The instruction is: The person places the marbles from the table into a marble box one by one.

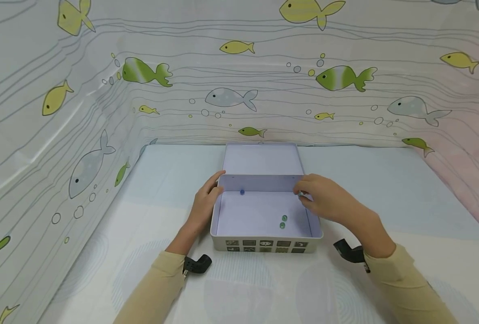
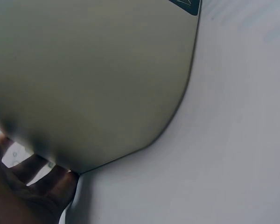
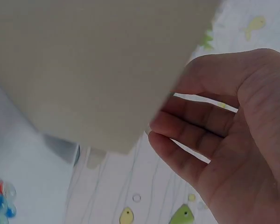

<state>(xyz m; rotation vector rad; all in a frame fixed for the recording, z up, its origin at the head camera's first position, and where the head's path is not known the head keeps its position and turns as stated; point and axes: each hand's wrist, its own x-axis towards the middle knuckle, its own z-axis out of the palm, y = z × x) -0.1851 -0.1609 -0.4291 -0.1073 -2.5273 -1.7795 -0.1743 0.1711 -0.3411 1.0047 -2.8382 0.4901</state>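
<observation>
While the tin box (image 1: 265,225) is sitting open on the table (image 1: 101,265) with its lid (image 1: 261,158) tipped back toward 12 o'clock, both hands are working at its rim. The left hand (image 1: 205,204) is resting against the box's left wall at about 9 o'clock, fingers fairly straight and lying along the metal. The right hand (image 1: 324,200) is hovering over the right rim at 3 o'clock, fingers loosely curled; whether it is pinching a marble I cannot tell (something small is glinting at the fingertips).

Three marbles are already lying inside: a blue marble (image 1: 241,192) near the back wall at 11 o'clock and two green marbles (image 1: 283,221) at 5 o'clock, so the filling looks only partly done.

The box is smooth, pale-enamelled metal with rounded corners and a printed band along its front; the marbles are glossy glass; the table covering looks soft and matte.
</observation>
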